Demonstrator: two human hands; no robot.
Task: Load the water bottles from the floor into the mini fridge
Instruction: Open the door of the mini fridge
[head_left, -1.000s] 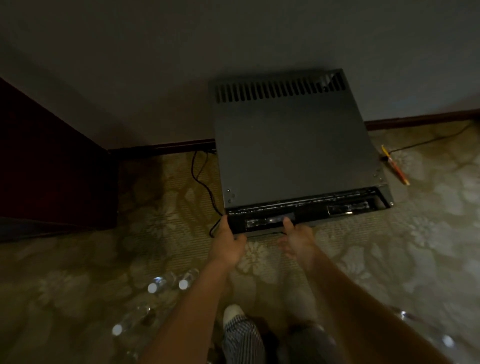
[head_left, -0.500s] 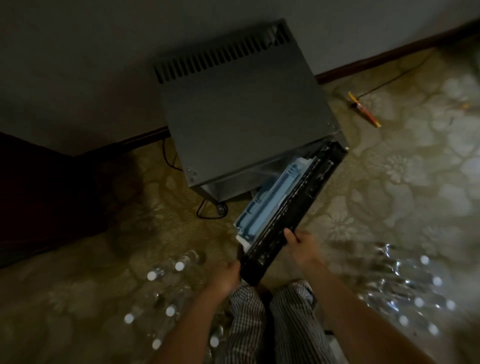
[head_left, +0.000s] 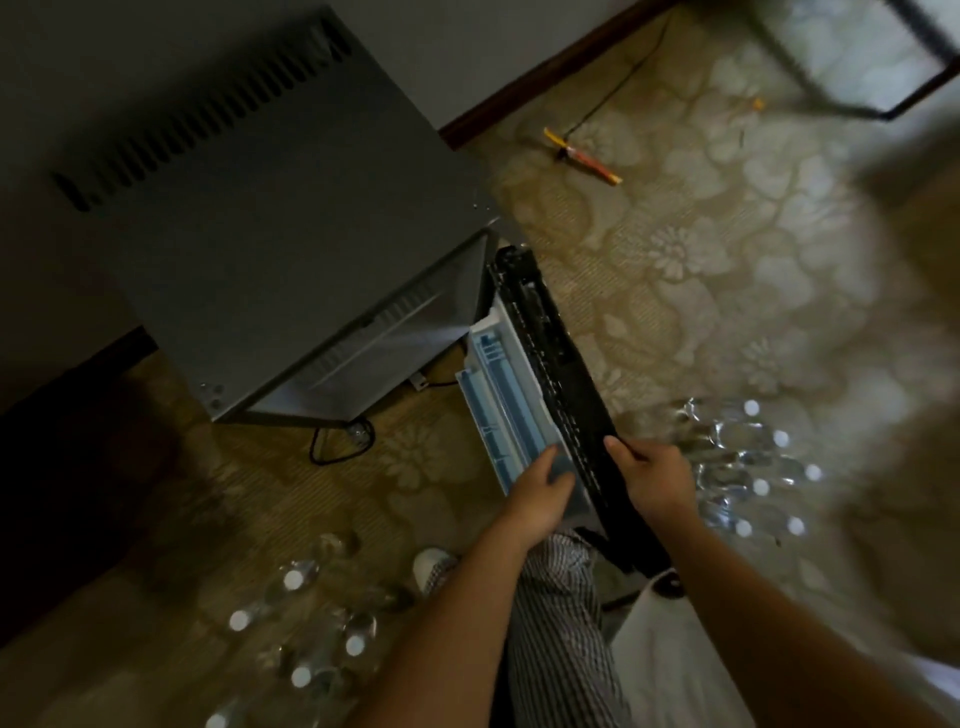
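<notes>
The dark grey metal mini fridge (head_left: 270, 208) stands against the wall on the patterned beige carpet (head_left: 727, 260), and its black-edged door (head_left: 550, 374), shut a second ago and half open half a second ago, now stands swung wide to the right, roughly square to the cabinet front. The cabinet opening (head_left: 374, 338) is exposed, though its interior is too dark to show shelves or contents. The pale blue plastic door rack (head_left: 498, 400) on the door's inner face is now fully visible and appears empty. The right hand (head_left: 652, 475) grips the door's free top edge, fingers curled over it. The left hand (head_left: 537, 493) rests on the near end of the door rack, fingers bent down against the plastic; whether it grips or only steadies cannot be told. The clear plastic water bottles with white caps remain on the carpet in two groups: one (head_left: 753, 467) just right of the open door, behind the right hand, the other (head_left: 311, 623) by the lower left edge of the view, near the person's checked trouser leg (head_left: 561, 623). Judgement: access is established; no bottle is loaded yet. The right-hand group lies closest to hand.
</notes>
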